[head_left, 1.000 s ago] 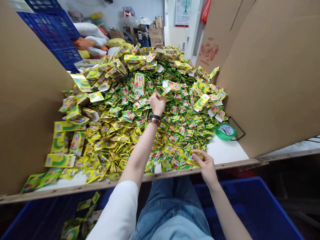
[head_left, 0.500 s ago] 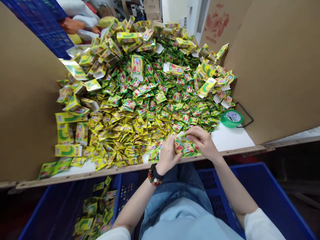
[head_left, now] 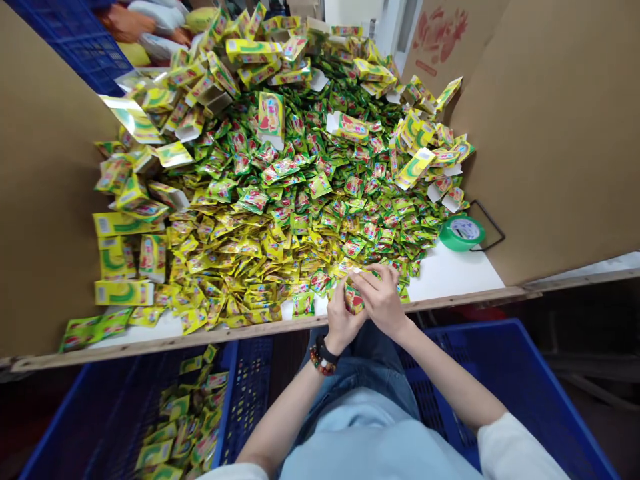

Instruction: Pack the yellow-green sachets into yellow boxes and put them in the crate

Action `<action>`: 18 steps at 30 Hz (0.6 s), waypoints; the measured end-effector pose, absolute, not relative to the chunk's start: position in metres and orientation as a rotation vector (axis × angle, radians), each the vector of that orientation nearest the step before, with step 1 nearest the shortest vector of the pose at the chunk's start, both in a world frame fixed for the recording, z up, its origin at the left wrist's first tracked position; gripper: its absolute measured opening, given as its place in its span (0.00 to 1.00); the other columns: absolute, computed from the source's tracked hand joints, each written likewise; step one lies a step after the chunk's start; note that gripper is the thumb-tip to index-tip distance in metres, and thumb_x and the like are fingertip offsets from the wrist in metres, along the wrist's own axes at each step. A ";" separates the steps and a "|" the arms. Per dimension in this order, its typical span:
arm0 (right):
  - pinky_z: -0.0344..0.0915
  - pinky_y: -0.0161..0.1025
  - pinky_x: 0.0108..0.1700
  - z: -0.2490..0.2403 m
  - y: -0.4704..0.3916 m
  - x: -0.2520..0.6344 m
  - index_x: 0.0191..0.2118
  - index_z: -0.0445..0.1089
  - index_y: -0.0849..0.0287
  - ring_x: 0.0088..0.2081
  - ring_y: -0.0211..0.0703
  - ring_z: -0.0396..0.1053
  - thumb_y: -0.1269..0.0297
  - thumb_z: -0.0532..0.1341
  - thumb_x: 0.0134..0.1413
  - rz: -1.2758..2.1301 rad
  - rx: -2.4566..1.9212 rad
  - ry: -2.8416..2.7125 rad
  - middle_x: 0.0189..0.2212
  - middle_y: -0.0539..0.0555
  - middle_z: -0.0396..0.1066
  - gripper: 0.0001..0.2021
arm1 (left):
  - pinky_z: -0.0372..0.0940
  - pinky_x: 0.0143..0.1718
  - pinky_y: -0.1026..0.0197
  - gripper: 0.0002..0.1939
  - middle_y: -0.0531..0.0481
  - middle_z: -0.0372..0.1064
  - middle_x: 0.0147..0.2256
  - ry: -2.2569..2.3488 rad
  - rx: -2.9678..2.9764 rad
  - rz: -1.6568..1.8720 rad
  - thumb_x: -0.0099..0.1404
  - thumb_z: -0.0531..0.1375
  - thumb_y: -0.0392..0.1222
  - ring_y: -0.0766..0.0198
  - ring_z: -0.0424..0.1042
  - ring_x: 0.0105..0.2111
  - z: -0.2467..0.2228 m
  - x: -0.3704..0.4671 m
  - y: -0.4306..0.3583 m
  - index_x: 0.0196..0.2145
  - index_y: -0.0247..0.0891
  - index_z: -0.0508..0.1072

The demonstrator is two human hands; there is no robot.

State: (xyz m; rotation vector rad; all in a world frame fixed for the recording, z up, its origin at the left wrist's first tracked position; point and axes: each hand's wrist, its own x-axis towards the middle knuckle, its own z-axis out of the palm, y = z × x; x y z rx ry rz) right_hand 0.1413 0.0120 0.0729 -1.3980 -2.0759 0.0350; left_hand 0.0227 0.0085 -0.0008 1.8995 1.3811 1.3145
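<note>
At the table's front edge, my left hand (head_left: 343, 321) is wrapped round a small yellow-green carton (head_left: 355, 301) with a red fruit print. My right hand (head_left: 383, 300) closes over the carton's upper end, fingers bent against it, which hides most of the end flap. Just beyond both hands spreads a heap of small green sachets (head_left: 320, 185) with red prints. Yellow sachets (head_left: 235, 263) lie to the left of them. One green sachet (head_left: 303, 305) rests on the white surface left of my left hand.
Yellow cartons (head_left: 255, 51) are piled at the back, with more at left (head_left: 125, 292) and right (head_left: 415, 167). Green tape (head_left: 463, 233) lies at right. Cardboard walls (head_left: 550, 133) flank the table. Below are a blue crate (head_left: 225, 407) of filled-looking cartons and another blue crate (head_left: 520, 373).
My right hand has moved left and in over the carton's end, closer to my left hand. The carton's white flap, visible before, is now mostly covered. The view has shifted slightly.
</note>
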 end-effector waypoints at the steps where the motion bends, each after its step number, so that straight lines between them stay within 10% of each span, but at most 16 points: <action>1: 0.53 0.50 0.54 0.071 0.011 0.143 0.53 0.71 0.50 0.52 0.51 0.64 0.70 0.54 0.64 0.070 -1.408 -2.058 0.43 0.54 0.76 0.16 | 0.67 0.54 0.47 0.36 0.38 0.67 0.54 1.375 1.912 1.307 0.58 0.64 0.45 0.51 0.69 0.54 -0.002 0.022 0.008 0.61 0.39 0.57; 10: 0.40 0.60 0.62 0.069 0.003 0.147 0.44 0.77 0.48 0.53 0.51 0.69 0.65 0.54 0.64 0.528 -1.455 -1.765 0.43 0.53 0.79 0.13 | 0.67 0.54 0.42 0.34 0.38 0.66 0.56 1.371 1.980 1.190 0.62 0.59 0.48 0.45 0.68 0.56 -0.004 0.024 0.007 0.63 0.43 0.54; 18: 0.67 0.50 0.55 0.047 0.003 0.147 0.54 0.70 0.53 0.54 0.51 0.70 0.53 0.62 0.54 1.141 -1.198 -1.098 0.52 0.57 0.74 0.22 | 0.68 0.48 0.42 0.28 0.38 0.67 0.51 1.378 2.015 1.237 0.63 0.58 0.48 0.47 0.70 0.51 -0.011 0.024 0.003 0.58 0.45 0.54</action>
